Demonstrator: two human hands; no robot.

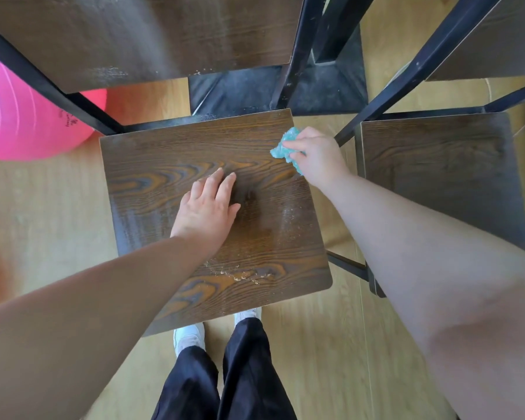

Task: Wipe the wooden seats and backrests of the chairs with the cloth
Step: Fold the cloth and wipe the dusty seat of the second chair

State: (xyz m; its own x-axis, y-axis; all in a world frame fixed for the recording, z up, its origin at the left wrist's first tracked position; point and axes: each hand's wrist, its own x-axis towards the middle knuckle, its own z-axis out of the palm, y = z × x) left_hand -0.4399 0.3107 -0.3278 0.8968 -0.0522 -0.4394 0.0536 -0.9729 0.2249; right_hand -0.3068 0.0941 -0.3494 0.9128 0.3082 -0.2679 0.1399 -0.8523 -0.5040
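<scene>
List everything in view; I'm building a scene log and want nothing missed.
centre seat: one, dark brown wood, middle
right seat: one, dark brown wood, right
backrests: two, dark brown, top centre and top right
chair frames: black metal, around the seats
cloth: one, teal, at the centre seat's far right edge
crumbs: pale specks, near the centre seat's front
ball: one, pink, on the floor, left
floor: light wood
shoes: two, white, bottom centre
trousers: dark, bottom centre
left hand: flat on the centre seat
right hand: grips the cloth
</scene>
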